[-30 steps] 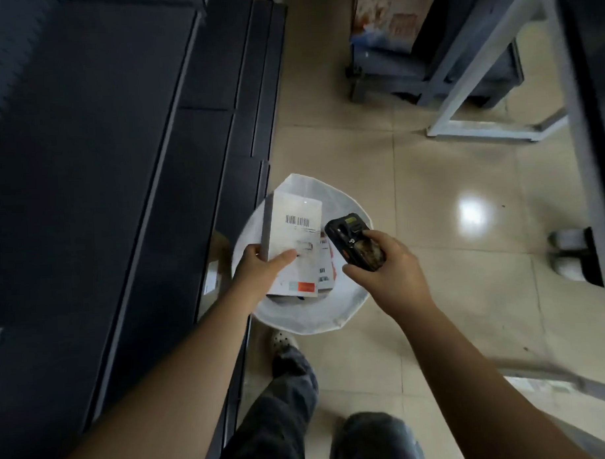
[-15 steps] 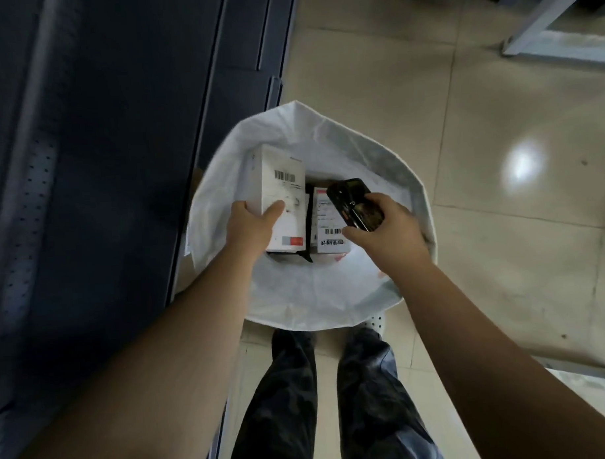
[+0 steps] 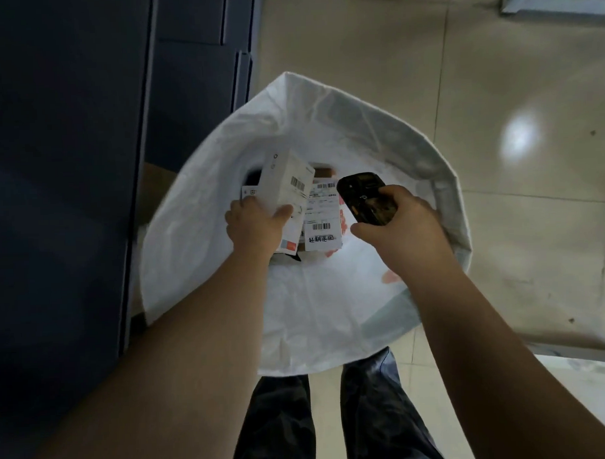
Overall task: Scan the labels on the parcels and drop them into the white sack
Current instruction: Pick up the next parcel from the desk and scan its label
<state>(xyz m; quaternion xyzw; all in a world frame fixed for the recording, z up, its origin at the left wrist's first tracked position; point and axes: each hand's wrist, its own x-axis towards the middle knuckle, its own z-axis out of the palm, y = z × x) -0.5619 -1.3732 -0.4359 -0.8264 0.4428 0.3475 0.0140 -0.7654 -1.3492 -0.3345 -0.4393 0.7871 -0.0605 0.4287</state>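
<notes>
L hand (image 3: 256, 225) grip closed round a white box parcel (image 3: 287, 187), barcode facing up, held inside the mouth of the white sack (image 3: 331, 314), tilted toward 1 o'clock. R hand (image 3: 402, 226) grips a dark handheld scanner (image 3: 367, 203) at 3 o'clock of the box, near but apart. Below them in the sack lies a labelled parcel (image 3: 323, 221) w/ barcodes; prob. more under it, too dim to tell. Sack stands on tiled floor (image 3: 517, 221), dark cabinet (image 3: 69, 168) at 9 o'clock.

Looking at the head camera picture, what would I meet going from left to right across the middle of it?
Dark cabinet → white sack's left wall → left hand gripping the white box → labelled parcel in the sack → right hand holding the scanner → tiled floor.
</notes>
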